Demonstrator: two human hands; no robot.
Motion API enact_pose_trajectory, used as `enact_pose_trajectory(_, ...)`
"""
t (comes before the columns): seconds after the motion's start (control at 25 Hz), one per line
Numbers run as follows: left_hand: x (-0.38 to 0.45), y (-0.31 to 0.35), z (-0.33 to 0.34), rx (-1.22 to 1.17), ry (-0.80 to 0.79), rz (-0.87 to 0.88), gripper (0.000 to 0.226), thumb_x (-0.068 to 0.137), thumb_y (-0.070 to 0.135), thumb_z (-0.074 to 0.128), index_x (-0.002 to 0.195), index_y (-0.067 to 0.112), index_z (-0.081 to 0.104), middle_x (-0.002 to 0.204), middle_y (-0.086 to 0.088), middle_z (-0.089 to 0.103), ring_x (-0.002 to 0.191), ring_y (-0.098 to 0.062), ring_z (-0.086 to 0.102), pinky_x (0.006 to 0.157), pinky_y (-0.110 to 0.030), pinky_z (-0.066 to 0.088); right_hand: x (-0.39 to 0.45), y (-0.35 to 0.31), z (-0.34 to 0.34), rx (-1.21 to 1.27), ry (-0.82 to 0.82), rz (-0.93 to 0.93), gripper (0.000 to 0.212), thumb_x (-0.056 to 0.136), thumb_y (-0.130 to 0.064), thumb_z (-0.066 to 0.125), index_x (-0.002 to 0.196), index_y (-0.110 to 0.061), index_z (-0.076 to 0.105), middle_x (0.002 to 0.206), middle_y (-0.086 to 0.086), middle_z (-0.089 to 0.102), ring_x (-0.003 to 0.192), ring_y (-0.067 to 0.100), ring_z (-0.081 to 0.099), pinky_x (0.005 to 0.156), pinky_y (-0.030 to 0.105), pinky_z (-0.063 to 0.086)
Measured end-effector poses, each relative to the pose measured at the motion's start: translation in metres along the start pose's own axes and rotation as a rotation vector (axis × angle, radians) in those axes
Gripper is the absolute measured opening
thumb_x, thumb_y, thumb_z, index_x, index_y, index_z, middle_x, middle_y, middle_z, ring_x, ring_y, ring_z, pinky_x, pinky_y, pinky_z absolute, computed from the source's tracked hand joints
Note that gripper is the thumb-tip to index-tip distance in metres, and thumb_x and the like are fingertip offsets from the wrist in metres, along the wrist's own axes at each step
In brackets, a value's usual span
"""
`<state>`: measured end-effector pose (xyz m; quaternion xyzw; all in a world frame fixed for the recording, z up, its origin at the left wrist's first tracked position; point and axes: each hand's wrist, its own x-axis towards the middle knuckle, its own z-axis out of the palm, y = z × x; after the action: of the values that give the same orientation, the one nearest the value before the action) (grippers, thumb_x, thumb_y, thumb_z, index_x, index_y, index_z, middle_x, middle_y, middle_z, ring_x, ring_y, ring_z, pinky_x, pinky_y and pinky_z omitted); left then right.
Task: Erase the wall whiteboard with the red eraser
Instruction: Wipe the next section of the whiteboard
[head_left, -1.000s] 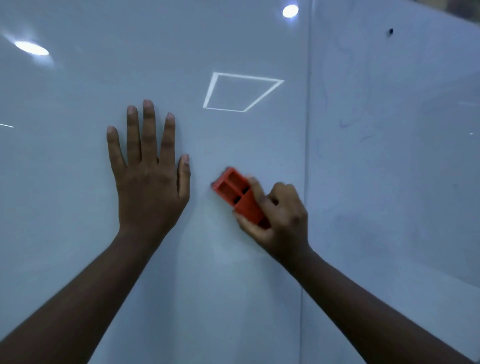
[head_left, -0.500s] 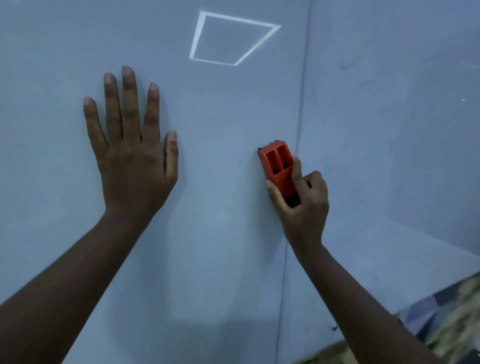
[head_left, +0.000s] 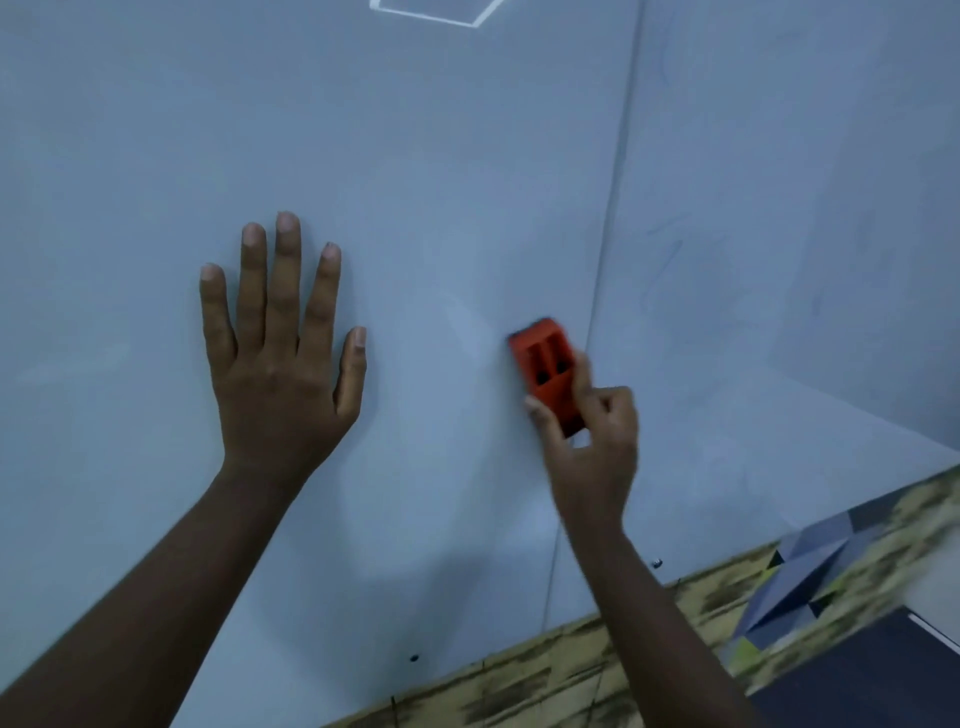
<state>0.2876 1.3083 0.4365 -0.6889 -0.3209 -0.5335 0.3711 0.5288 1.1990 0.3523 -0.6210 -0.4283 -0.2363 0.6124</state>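
The wall whiteboard (head_left: 441, 182) fills most of the view, pale blue-grey, with a vertical seam running down right of centre. My right hand (head_left: 592, 447) grips the lower half of the red eraser (head_left: 545, 364), which lies against the board just left of the seam, its ribbed back facing me. My left hand (head_left: 280, 364) rests flat on the board with fingers spread, well to the left of the eraser. Faint smudged marks show on the right panel (head_left: 675, 249).
The board's lower edge (head_left: 467, 670) runs diagonally at the bottom, with small screws near it. Below lies a patterned yellow-green surface (head_left: 571, 686), a blue geometric patch (head_left: 800, 582) and a dark object (head_left: 872, 675) at the bottom right.
The view has tilted down, so the reflected square has slid to the top edge and the floor appears. My right hand keeps its grip on the eraser beside the seam. My left hand stays flat.
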Motion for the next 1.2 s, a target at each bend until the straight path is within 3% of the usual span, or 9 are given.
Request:
enact_pose_trajectory(0.08,-0.015,0.002,0.001,0.016,-0.012,0.0,0.065,0.111,0.031,0.05,0.167,0.008,0.026,0.172,-0.022,0.02,0.159,-0.044,0.021,0.132,-0.056,0.006,-0.004,0.018,-0.008,0.103,-0.012,0.159,0.069,0.088,-0.047,0.076,0.151,-0.038,0.048,0.099,-0.004,0.047,0.088,0.018,0.056,0.082,0.039,0.056)
enact_pose_trajectory(0.32,-0.028,0.007,0.005,0.034,-0.026,-0.021,0.065,0.11,0.033,0.047,0.167,0.009,0.027,0.171,-0.023,0.021,0.159,-0.045,0.022,0.13,-0.059,0.007,-0.061,0.015,0.019,0.132,-0.011,0.221,0.072,0.089,-0.042,0.076,0.153,-0.036,0.044,0.102,-0.001,0.046,0.092,0.024,0.052,0.082,0.043,0.054)
enact_pose_trajectory(0.4,-0.033,0.01,0.006,0.037,-0.023,-0.027,0.064,0.11,0.032,0.047,0.167,0.009,0.027,0.171,-0.023,0.023,0.159,-0.045,0.023,0.13,-0.059,0.008,-0.107,0.003,0.036,0.084,-0.101,0.168,0.075,0.089,-0.045,0.072,0.156,-0.041,0.039,0.106,0.001,0.047,0.094,0.024,0.051,0.079,0.044,0.051)
enact_pose_trajectory(0.56,-0.041,0.012,0.008,0.035,-0.011,-0.037,0.064,0.11,0.032,0.048,0.167,0.009,0.028,0.171,-0.023,0.025,0.158,-0.044,0.023,0.131,-0.057,0.005,-0.198,-0.009,0.051,-0.153,-0.384,-0.176,0.063,0.092,-0.056,0.066,0.149,-0.044,0.043,0.108,0.004,0.054,0.095,0.026,0.056,0.075,0.044,0.049)
enact_pose_trajectory(0.64,-0.046,0.011,0.008,0.034,-0.013,-0.025,0.065,0.11,0.032,0.049,0.167,0.009,0.027,0.17,-0.024,0.025,0.159,-0.043,0.021,0.131,-0.055,0.002,-0.203,-0.002,0.049,-0.144,-0.403,-0.166,0.06,0.092,-0.055,0.068,0.147,-0.042,0.049,0.114,0.003,0.055,0.1,0.024,0.057,0.079,0.042,0.051)
enact_pose_trajectory(0.72,-0.055,0.01,0.009,0.011,-0.028,-0.017,0.067,0.109,0.031,0.05,0.167,0.009,0.026,0.171,-0.024,0.024,0.162,-0.038,0.013,0.132,-0.054,0.0,-0.193,0.011,0.043,-0.056,-0.317,0.035,0.064,0.087,-0.05,0.073,0.147,-0.041,0.052,0.118,-0.003,0.052,0.103,0.018,0.057,0.083,0.033,0.052)
enact_pose_trajectory(0.88,-0.079,0.013,0.011,0.014,-0.064,-0.009,0.069,0.108,0.031,0.052,0.168,0.01,0.023,0.172,-0.024,0.02,0.165,-0.032,-0.001,0.131,-0.057,-0.002,-0.162,0.044,0.02,0.266,-0.006,0.706,0.067,0.089,-0.04,0.078,0.149,-0.032,0.051,0.106,-0.003,0.055,0.099,0.005,0.062,0.085,0.027,0.06)
enact_pose_trajectory(1.08,-0.1,0.023,0.017,0.042,-0.091,0.0,0.07,0.107,0.031,0.053,0.168,0.011,0.025,0.169,-0.027,0.026,0.157,-0.046,0.014,0.129,-0.061,0.0,-0.173,0.065,0.021,0.461,0.077,1.057,0.043,0.092,-0.042,0.076,0.13,-0.051,0.059,0.105,-0.004,0.075,0.092,0.006,0.072,0.087,0.047,0.063)
enact_pose_trajectory(1.2,-0.108,0.026,0.018,0.044,-0.097,-0.003,0.069,0.107,0.033,0.053,0.168,0.012,0.026,0.169,-0.025,0.025,0.156,-0.045,0.016,0.129,-0.061,0.001,-0.217,0.055,0.038,0.497,0.044,1.279,0.036,0.094,-0.038,0.074,0.128,-0.034,0.064,0.106,-0.004,0.074,0.098,0.021,0.073,0.083,0.052,0.063)
